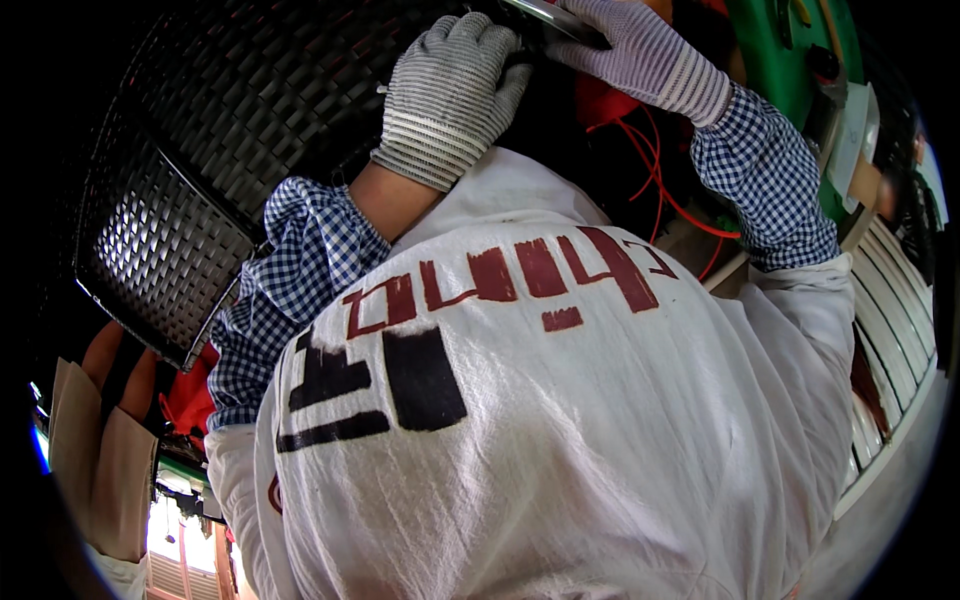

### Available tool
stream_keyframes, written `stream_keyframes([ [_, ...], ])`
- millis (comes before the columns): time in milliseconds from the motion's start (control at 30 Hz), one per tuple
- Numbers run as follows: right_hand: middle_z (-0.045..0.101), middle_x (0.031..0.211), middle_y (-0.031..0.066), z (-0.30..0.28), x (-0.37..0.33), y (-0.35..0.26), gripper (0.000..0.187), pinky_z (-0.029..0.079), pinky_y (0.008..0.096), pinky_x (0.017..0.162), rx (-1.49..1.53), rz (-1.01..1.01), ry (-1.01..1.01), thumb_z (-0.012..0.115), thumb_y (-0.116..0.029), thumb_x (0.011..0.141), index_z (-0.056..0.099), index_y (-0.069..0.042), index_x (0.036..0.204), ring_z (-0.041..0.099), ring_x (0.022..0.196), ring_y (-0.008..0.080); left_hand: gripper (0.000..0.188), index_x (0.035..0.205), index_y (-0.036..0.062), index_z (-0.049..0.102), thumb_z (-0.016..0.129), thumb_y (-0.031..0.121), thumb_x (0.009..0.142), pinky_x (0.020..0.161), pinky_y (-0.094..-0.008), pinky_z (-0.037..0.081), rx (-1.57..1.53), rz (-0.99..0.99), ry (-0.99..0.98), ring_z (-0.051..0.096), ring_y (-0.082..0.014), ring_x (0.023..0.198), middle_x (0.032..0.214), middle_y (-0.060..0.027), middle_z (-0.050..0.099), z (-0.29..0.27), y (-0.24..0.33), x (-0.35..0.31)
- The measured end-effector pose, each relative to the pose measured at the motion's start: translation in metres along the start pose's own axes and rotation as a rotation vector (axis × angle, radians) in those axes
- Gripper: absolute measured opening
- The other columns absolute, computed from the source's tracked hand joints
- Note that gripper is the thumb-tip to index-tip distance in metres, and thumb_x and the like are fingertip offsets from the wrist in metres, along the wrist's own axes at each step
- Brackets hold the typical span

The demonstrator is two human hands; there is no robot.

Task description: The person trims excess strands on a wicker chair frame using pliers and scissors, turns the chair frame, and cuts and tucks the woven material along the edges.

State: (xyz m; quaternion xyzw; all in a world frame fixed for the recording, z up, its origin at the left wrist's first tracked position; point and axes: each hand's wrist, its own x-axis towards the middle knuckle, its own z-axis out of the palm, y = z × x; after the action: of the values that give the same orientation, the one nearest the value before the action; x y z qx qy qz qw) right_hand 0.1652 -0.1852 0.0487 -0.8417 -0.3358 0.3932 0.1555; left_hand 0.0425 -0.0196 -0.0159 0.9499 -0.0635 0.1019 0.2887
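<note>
My left hand (447, 100), in a grey striped glove, lies over the dark work at the top, by the black woven wicker piece (240, 110). Its fingers curl down and the thumb bends towards them; what they grip is hidden. To the right, my right hand (640, 52) wears a pale striped glove. It is closed round a silver metal tool (557, 17) with a dark underside, whose exact kind I cannot tell because the frame edge cuts it off. The tool's visible part extends left from the right fingers, above the left thumb.
Thin red cord (655, 175) hangs in loops below my right wrist. A green plastic object (765, 60) stands at the upper right. White slats (890, 320) run along the right side. A lower woven section (165, 240) juts out at the left, near red material (190, 395).
</note>
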Motion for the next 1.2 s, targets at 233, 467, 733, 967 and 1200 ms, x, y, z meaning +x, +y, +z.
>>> stream_keyframes([
  [233, 0.057, 0.075, 0.0123, -0.001, -0.007, 0.006, 0.021, 0.049, 0.0343, 0.066, -0.073, -0.110, 0.084, 0.069, -0.017, 0.090, 0.056, -0.002, 0.099, 0.061, 0.072, 0.0247, 0.021, 0.090, 0.0006, 0.063, 0.073, 0.014, 0.078, 0.076, -0.0427, 0.050, -0.176, -0.108, -0.102, 0.058, -0.0328, 0.086, 0.087, -0.0143, 0.057, -0.021, 0.012, 0.006],
  [467, 0.059, 0.077, 0.0123, 0.004, -0.003, 0.010, 0.018, 0.048, 0.0354, 0.065, 0.035, -0.108, 0.055, 0.069, -0.016, 0.090, 0.058, -0.003, 0.097, 0.060, 0.070, 0.0248, 0.021, 0.090, 0.0003, 0.063, 0.073, 0.014, 0.077, 0.076, -0.0427, 0.050, -0.191, -0.087, -0.076, 0.058, -0.0334, 0.085, 0.087, -0.0146, 0.057, -0.021, 0.012, 0.005],
  [733, 0.062, 0.081, 0.0138, -0.008, 0.016, -0.003, 0.016, 0.050, 0.0361, 0.069, -0.098, -0.066, -0.146, 0.066, -0.014, 0.091, 0.060, -0.001, 0.099, 0.063, 0.074, 0.0253, 0.024, 0.093, 0.0005, 0.062, 0.073, 0.014, 0.077, 0.077, -0.0426, 0.050, -0.170, -0.031, -0.028, 0.058, -0.0337, 0.086, 0.088, -0.0148, 0.057, -0.011, 0.005, 0.001],
  [967, 0.067, 0.089, 0.0105, -0.010, -0.001, 0.009, 0.015, 0.052, 0.0316, 0.079, 0.236, -0.011, -0.059, 0.063, -0.011, 0.093, 0.060, 0.001, 0.103, 0.066, 0.084, 0.0210, 0.027, 0.099, 0.0043, 0.071, 0.076, 0.025, 0.082, 0.079, -0.0387, 0.055, -0.039, -0.016, -0.020, 0.065, -0.0293, 0.090, 0.096, -0.0117, 0.067, 0.004, -0.003, -0.003],
  [1200, 0.067, 0.094, 0.0108, -0.008, 0.002, 0.005, 0.016, 0.052, 0.0310, 0.083, 0.251, 0.099, -0.092, 0.063, -0.007, 0.093, 0.060, 0.002, 0.106, 0.067, 0.091, 0.0192, 0.027, 0.100, 0.0054, 0.070, 0.076, 0.024, 0.082, 0.078, -0.0384, 0.055, -0.042, -0.013, -0.034, 0.065, -0.0287, 0.089, 0.096, -0.0115, 0.067, -0.001, -0.001, -0.004],
])
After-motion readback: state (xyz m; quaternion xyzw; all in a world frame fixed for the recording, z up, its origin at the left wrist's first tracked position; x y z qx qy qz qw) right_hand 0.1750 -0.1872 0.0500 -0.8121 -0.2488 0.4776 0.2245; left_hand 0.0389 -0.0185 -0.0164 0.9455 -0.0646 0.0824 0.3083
